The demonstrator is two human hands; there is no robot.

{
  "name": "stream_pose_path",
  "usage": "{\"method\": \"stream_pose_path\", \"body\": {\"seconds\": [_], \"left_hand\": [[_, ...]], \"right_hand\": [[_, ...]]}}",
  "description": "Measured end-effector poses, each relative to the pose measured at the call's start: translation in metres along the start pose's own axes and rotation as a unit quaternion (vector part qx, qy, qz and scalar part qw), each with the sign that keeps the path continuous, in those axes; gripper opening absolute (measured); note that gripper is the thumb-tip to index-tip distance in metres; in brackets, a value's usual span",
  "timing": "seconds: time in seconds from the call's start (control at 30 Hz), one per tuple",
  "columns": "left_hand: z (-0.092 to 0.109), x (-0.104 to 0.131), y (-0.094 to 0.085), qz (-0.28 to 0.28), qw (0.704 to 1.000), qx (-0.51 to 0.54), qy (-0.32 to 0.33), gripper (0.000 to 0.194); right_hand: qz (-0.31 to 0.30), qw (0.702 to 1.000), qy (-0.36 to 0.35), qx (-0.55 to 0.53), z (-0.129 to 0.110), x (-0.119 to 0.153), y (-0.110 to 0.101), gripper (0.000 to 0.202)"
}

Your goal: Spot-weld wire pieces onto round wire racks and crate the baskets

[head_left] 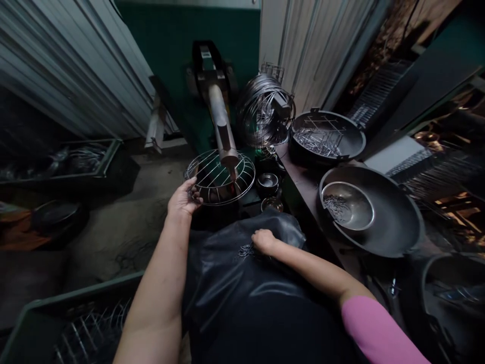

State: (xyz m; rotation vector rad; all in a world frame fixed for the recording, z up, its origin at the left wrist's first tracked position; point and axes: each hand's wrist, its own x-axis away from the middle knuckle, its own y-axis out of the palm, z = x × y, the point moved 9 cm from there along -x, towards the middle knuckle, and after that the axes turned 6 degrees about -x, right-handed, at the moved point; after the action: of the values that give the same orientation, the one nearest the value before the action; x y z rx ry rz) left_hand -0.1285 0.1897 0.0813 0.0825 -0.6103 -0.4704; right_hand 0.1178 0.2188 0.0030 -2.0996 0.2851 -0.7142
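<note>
My left hand (pixel 185 198) grips the near left rim of a round wire rack (pixel 206 172), which lies under the metal arm (pixel 220 119) of a green machine (pixel 170 30). On the dark apron (pixel 220 273) over my lap, a small heap of bent wire pieces (pixel 246 250) lies just left of my right hand (pixel 264 241). The right hand's fingers are curled closed at the heap; what they hold, if anything, is hidden.
Right of the machine are wire coils (pixel 265 108), a pan of wire pieces (pixel 328 134) and a larger pan (pixel 397 212) holding a steel bowl (pixel 359 207). Small metal cups (pixel 267 181) stand beside the rack. Green crates (pixel 34 303) are at left.
</note>
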Motion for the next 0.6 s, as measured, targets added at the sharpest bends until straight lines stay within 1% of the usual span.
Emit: {"method": "stream_pose_path", "body": {"seconds": [0.07,0.17,0.27,0.33,0.47,0.6], "left_hand": [[-0.003,0.005,0.001,-0.003,1.0,-0.006,-0.024,0.027],[-0.003,0.01,0.0,0.008,1.0,-0.005,-0.019,0.028],[-0.003,0.012,-0.001,0.02,1.0,-0.006,-0.008,0.03],[-0.003,0.013,-0.001,0.029,1.0,-0.008,-0.008,0.031],[-0.004,0.018,-0.002,0.033,0.999,-0.011,-0.014,0.028],[-0.002,0.023,-0.002,0.038,0.999,-0.016,-0.013,0.025]], "right_hand": [[-0.005,1.0,-0.006,0.004,-0.003,0.001,0.006,0.011],[-0.043,0.999,-0.01,0.027,0.001,0.009,0.014,0.004],[-0.079,0.996,0.003,0.045,0.008,0.017,0.023,0.016],[-0.083,0.995,0.011,0.051,0.008,0.018,0.026,0.017],[-0.105,0.993,0.0,0.053,0.005,0.017,0.024,0.016],[-0.118,0.991,-0.006,0.057,0.012,0.023,0.01,0.017]]}}
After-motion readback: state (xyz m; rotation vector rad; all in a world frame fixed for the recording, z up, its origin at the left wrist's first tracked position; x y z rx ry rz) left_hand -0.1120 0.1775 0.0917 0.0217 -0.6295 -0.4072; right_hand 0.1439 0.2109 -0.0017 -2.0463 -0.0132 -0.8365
